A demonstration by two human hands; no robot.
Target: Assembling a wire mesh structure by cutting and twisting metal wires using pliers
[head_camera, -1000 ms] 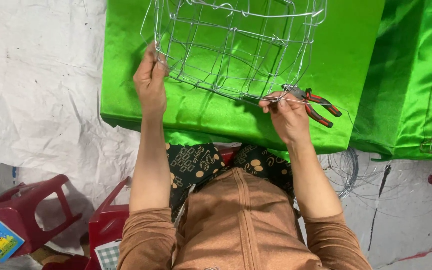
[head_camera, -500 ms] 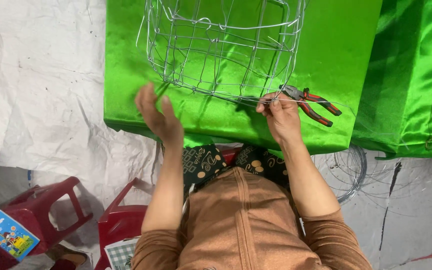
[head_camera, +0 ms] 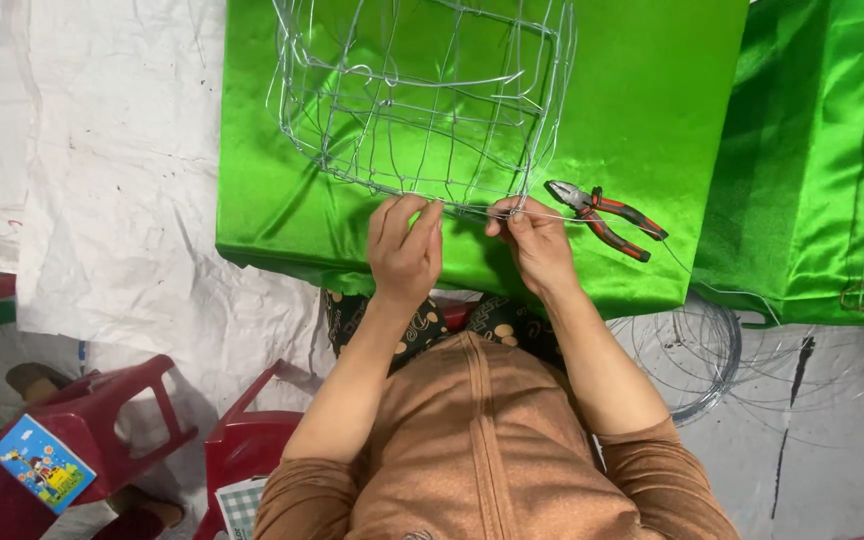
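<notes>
Here, posture: both forearms reach forward from the body onto the green satin tabletop (head_camera: 652, 110), elbows bent and close to the trunk
Left hand (head_camera: 404, 248): back of the hand up, fingers curled forward together, their tips on the near lower rim of the wire frame (head_camera: 422, 100); it looks pinched on the rim wire, though the grip itself is hidden under the fingers
Right hand (head_camera: 532, 240): just beside the left, thumb and forefinger pressed together on a thin loose wire (head_camera: 552, 214) at the frame's near right corner
Wire frame: an open cage of silvery wire sitting on the tabletop ahead of both hands, its opening tilted toward the person, its long axis running left to right
Loose wire: runs rightward from the pinch, roughly level, passing the pliers
Pliers (head_camera: 607, 218): red and black handles, lying on the tabletop just right of the right hand, nose toward the frame, handles pointing right and slightly toward the person
Floor: a coil of wire (head_camera: 697, 350) below the tabletop edge, red plastic stools (head_camera: 102, 430) at the left
</notes>
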